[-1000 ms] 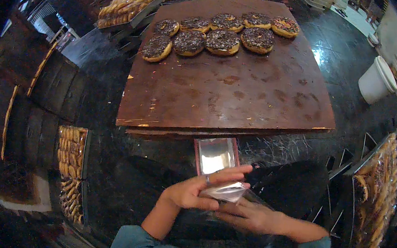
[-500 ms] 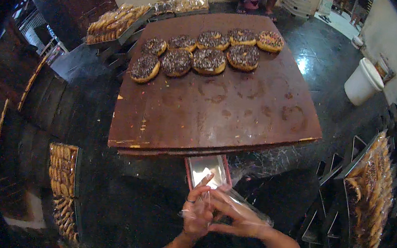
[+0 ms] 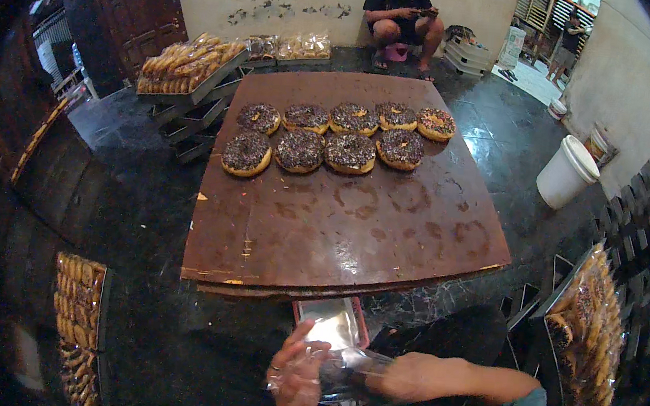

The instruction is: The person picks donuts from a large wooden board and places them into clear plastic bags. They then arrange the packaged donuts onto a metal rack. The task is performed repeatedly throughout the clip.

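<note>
A clear plastic bag [image 3: 353, 368] stretches between my two hands, low in the view and on the near side of the brown table. My left hand [image 3: 297, 372] is closed on the bag's left part, with film wrapped over its fingers. At the other end, my right hand [image 3: 412, 377] is curled against the bag. Motion blurs its fingers, and their tips are hidden. Just beyond the hands, a red-rimmed tray [image 3: 363, 326] with a pale, shiny inside sticks out from under the table edge.
On the brown table [image 3: 314, 237] sit two rows of chocolate-sprinkled doughnuts [image 3: 299, 150]. Racks of bagged pastries stand at the far left [image 3: 190, 67], lower left [image 3: 78, 297] and right [image 3: 588, 327]. A white bucket [image 3: 567, 174] stands right. Against the back wall a person [image 3: 403, 16] sits.
My hands have moved apart, drawing the plastic bag out between them. The right hand has turned and shifted right. My view has tilted up, showing more of the seated person.
</note>
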A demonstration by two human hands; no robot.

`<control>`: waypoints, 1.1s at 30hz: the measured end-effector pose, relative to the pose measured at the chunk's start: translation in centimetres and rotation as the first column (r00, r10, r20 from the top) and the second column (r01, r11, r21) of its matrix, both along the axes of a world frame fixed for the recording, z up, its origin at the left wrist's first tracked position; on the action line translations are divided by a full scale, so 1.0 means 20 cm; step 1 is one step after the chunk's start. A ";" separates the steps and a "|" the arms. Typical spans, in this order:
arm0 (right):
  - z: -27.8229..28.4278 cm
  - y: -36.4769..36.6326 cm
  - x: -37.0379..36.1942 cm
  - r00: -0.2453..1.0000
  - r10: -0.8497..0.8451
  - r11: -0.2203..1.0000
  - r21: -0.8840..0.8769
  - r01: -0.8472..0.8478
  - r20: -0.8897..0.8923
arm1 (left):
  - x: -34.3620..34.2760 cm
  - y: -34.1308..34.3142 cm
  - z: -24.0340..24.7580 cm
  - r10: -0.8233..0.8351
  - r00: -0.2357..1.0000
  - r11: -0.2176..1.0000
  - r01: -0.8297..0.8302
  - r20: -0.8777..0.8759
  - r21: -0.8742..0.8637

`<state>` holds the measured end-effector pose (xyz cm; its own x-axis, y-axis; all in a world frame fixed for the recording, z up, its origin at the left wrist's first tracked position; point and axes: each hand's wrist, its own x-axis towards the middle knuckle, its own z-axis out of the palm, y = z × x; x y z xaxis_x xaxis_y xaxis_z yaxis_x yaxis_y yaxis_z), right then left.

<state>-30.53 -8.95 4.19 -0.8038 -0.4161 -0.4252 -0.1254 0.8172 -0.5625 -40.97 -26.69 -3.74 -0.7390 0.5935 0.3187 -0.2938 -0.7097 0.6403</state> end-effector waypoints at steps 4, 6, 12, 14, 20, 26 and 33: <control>0.22 0.29 -0.12 0.983 -0.183 0.976 0.122 0.178 0.032 | -0.16 -0.12 0.10 0.196 0.969 0.949 -0.225 0.148 0.221; 0.24 0.62 -0.25 0.796 -0.423 0.891 -0.040 0.452 -0.432 | -0.24 -0.26 0.13 0.164 0.943 0.919 -0.252 0.288 0.304; -0.14 1.73 -0.62 -0.080 -0.685 0.246 -0.333 0.910 -0.724 | -0.21 -0.31 0.12 -0.386 0.593 0.887 0.026 0.707 0.462; -0.24 1.80 -0.85 -0.011 -0.699 0.292 -0.299 0.909 -0.715 | -0.11 -0.40 -0.04 -0.364 0.581 0.898 0.011 0.728 0.440; -0.05 1.69 -0.92 -0.212 -0.799 0.031 -0.390 0.920 -0.563 | 0.05 -0.22 -0.23 -0.606 0.573 0.747 0.172 0.551 0.642; 0.13 1.01 -0.31 0.034 -0.919 0.345 -0.758 0.554 -0.394 | -0.02 -0.12 -0.29 -0.243 0.240 0.967 -0.015 0.940 0.254; 0.11 0.08 0.19 0.697 -0.669 0.042 -0.923 0.382 0.258 | -0.02 0.02 -0.29 -0.242 0.212 0.969 0.108 0.947 0.224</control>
<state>-26.82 -7.30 6.31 -0.9771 0.2054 0.0560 -0.1172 -0.2994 -0.9469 -41.29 -26.21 -9.51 -0.4018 0.7715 -0.4933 -0.7610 -0.5810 -0.2888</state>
